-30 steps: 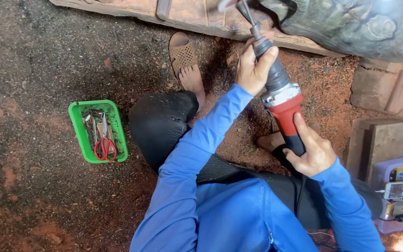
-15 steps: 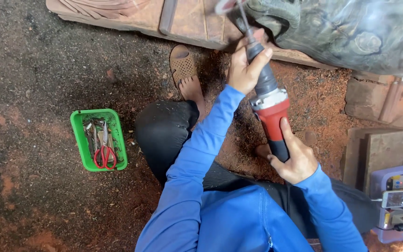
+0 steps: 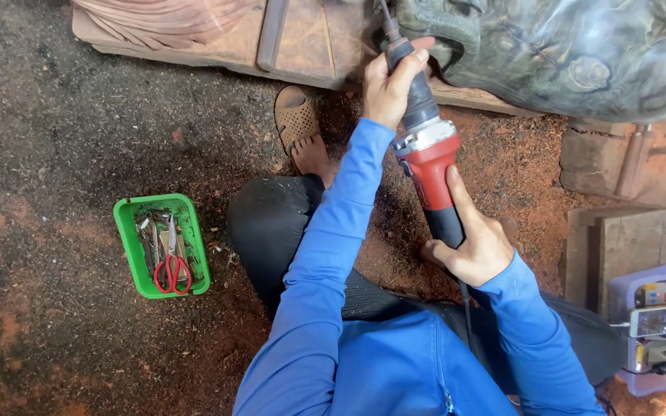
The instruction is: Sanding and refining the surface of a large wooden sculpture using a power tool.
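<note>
Head view showed the left hand (image 3: 388,83) wrapped around the grey nose of a red die grinder (image 3: 425,158), right hand (image 3: 473,248) gripping its rear handle, tip against a dark wood carving (image 3: 572,54).

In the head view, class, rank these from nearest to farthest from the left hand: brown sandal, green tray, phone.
1. Brown sandal: just left of the left hand.
2. Green tray: lower left, on the ground.
3. Phone: far right.
</note>
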